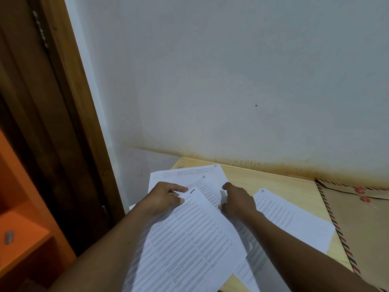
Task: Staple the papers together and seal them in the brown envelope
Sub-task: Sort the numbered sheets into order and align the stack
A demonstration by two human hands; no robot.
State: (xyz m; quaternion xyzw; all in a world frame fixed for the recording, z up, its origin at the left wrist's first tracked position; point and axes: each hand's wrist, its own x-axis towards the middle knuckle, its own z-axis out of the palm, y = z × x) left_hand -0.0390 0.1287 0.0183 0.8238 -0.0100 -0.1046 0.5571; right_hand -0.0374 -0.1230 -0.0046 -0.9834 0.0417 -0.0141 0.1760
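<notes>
The papers lie loose and out of number order, so the step in hand looks like collating, ahead of any stapling. The left hand (166, 196) pinches the top corner of the sheet marked 1 (189, 239) between thumb and forefinger, holding it over the others. The right hand (239, 200) has its fingers (226, 186) curled down on the sheet marked 4 (207, 186); I cannot tell whether they grip it or only press. The sheet marked 6 (189, 171) lies underneath at the far side, and the sheet marked 5 (290, 220) lies off to the right. The brown envelope (362, 228) lies flat at the right end of the bench (273, 182). No stapler shows. Next, I judge, the sheets need gathering in order and squaring at one corner.
</notes>
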